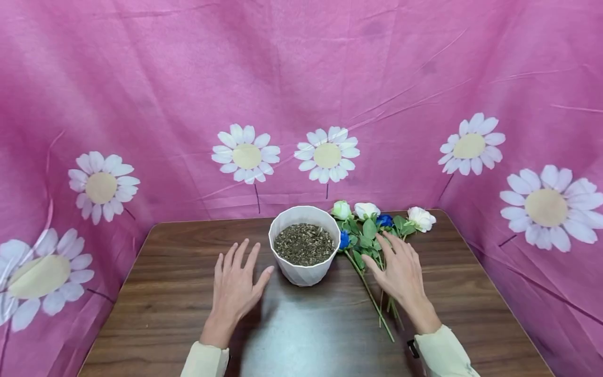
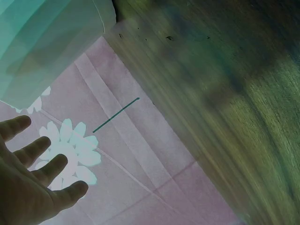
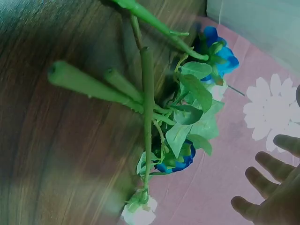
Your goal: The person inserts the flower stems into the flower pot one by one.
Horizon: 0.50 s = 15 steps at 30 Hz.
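A white faceted pot [image 1: 304,275] filled with dark, chunky soil [image 1: 305,244] stands toward the back of the table. To its right lies a loose bunch of roses with green leaves and long stems [image 1: 369,296]: white roses [image 1: 421,219] and blue roses [image 1: 384,220]. My left hand [image 1: 237,283] is left of the pot, fingers spread and holding nothing; its fingers [image 2: 47,171] also show in the left wrist view. Over the rose stems is my right hand [image 1: 400,269], fingers extended, gripping nothing. In the right wrist view its fingers [image 3: 265,180] appear apart from the blue rose [image 3: 178,159].
The brown wooden table [image 1: 165,293] has its back edge close to a pink cloth [image 1: 301,78] printed with large white daisies. This cloth also rises along both sides. Cut stem ends point toward the table's front.
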{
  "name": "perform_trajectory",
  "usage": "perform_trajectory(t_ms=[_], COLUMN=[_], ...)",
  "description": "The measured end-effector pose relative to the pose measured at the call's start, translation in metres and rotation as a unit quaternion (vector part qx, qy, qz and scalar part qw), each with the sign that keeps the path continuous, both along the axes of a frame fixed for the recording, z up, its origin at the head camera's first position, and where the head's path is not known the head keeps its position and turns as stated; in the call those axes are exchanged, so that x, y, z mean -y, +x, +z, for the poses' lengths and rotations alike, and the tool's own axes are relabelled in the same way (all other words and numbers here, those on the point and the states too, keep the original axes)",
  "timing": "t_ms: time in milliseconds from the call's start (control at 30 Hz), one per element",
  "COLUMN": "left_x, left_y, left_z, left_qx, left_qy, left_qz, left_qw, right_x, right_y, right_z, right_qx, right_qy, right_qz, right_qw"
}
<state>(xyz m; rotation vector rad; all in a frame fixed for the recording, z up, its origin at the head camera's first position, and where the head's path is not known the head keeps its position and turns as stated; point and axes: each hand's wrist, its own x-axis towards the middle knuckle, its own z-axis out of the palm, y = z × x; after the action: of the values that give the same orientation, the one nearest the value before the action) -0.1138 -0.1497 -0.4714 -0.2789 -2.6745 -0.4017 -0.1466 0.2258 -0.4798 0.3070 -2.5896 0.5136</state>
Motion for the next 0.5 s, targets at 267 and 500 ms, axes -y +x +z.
perform_trajectory(t_ms=[267,500], left_x=[0.0,0.005], left_y=[-0.001,-0.004], left_z=[0.0,0.001], left_qx=[0.005,-0.002], left_qy=[0.013,0.012], left_qz=[-0.004,0.002], left_qw=[0.9999,0.9999], right_x=[-0.008,-0.015], right_y=[-0.001,-0.002], right_z=[0.0,-0.006], right_qx=[0.006,0.027], right_qy=[-0.023,-0.044], right_qz=[-0.014,-0.033], right_qw=[0.9996,0.9981])
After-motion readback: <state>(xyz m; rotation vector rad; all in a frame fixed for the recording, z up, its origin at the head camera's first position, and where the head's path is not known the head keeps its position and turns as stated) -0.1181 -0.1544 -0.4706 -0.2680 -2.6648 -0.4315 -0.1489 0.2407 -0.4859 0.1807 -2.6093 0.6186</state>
